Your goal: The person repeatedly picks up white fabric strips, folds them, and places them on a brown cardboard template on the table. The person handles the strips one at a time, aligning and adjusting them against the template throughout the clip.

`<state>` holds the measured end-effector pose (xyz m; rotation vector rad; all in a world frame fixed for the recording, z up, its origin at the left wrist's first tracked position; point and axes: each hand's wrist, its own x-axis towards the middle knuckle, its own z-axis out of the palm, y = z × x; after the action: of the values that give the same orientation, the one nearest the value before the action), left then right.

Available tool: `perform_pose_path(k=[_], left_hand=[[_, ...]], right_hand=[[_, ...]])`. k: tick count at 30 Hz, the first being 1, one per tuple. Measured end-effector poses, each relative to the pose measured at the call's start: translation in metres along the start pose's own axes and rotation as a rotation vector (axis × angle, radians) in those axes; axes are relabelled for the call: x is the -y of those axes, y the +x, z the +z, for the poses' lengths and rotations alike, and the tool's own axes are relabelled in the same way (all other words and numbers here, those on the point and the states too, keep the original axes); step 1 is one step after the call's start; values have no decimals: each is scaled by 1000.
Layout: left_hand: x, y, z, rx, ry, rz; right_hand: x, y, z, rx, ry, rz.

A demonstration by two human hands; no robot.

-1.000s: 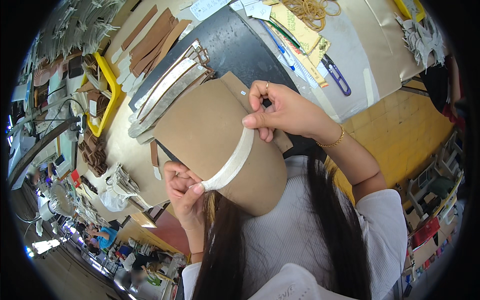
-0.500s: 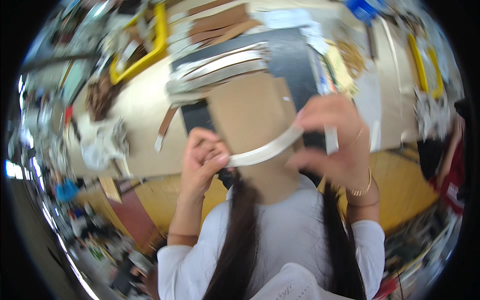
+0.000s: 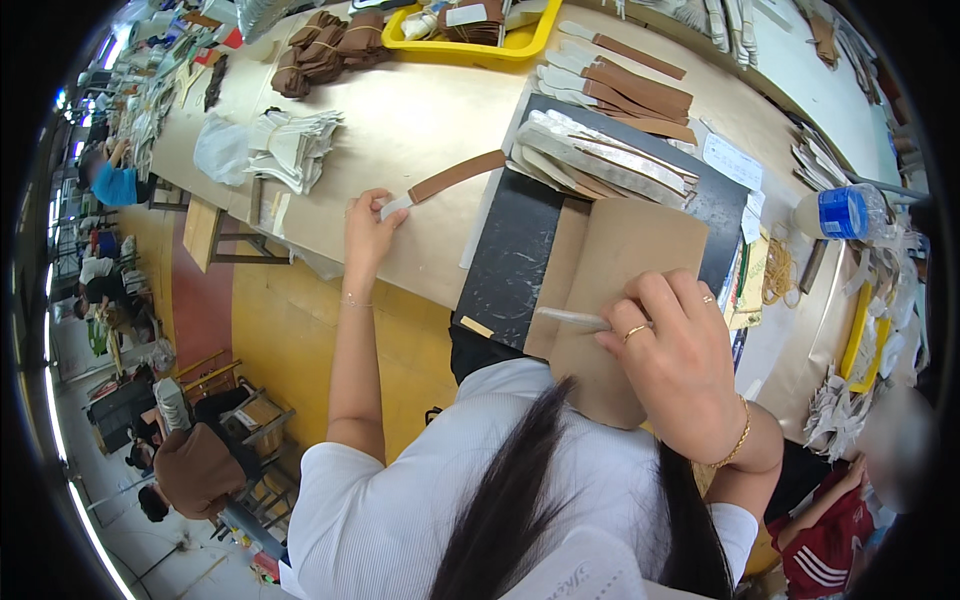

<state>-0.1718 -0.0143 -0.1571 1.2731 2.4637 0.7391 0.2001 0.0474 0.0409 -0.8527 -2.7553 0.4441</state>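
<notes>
My left hand (image 3: 370,230) reaches out over the table left of the black board, its thumb and fingers closed on the whitish end of a brown strap (image 3: 455,178). The strap's far end reaches the board's upper left corner. Close to my body, my right hand (image 3: 675,355) pinches a narrow pale strip (image 3: 572,318) above a tan sheet of card (image 3: 640,240). One end of this strip sticks out leftward; the rest is hidden by the fingers. More pale and brown strips (image 3: 600,155) lie stacked on the black board (image 3: 505,255), beyond the card.
Brown straps (image 3: 640,90) lie behind the board, and a yellow tray (image 3: 470,45) stands farther back. White bundles (image 3: 292,145) and brown bundles (image 3: 325,50) lie at the left. A blue-labelled bottle (image 3: 840,212) and rubber bands (image 3: 778,270) are at the right. Other people sit nearby.
My left hand has let go of the pale strip, moved away left and taken the brown strap's end. My right hand keeps the pale strip, now lower over the card. The view has turned.
</notes>
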Motion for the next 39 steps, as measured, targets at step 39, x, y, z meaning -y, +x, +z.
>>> perform_pose_path(k=[39], left_hand=[[-223,-85,-33,1084,-1182,-221]], right_hand=[[-35,-13,-19,250,1121,798]])
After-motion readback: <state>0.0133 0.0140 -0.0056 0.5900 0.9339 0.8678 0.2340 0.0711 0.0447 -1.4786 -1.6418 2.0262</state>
